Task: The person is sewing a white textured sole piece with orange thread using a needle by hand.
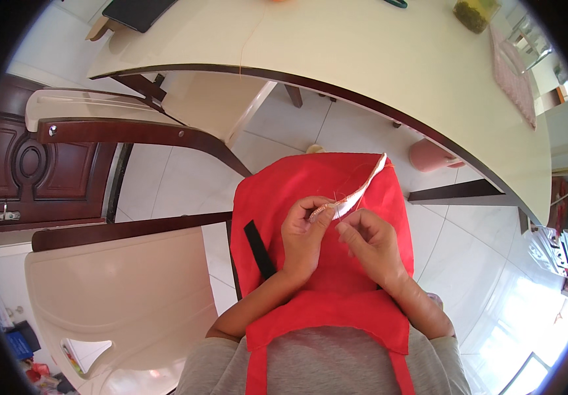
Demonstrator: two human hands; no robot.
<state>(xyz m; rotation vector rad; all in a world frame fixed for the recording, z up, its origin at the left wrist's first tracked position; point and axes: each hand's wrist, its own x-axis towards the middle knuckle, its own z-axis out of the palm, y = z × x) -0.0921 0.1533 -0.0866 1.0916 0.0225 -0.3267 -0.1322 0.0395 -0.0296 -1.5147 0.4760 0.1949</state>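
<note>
My left hand (303, 237) pinches a narrow white cloth piece (348, 203) between thumb and fingers, above my lap. Orange-brown stitching runs along the cloth's edge, and its far end points up and to the right. Close beside it, my right hand (372, 242) has its thumb and forefinger drawn together on fine orange thread (360, 201). Whether a needle is also between these fingertips is too small to tell. Loose thread ends stand up near the left thumb. Beneath both hands spreads a red apron (284, 187), with a black strip (259, 249) on its left side.
A cream table (363, 64) with a dark edge curves ahead; another thread hangs over that edge. On it are a dark flat device (138, 12), a jar (475, 15) and a pink mat (513, 79). Chairs (126, 286) stand left, a pink bucket (429, 155) under the table.
</note>
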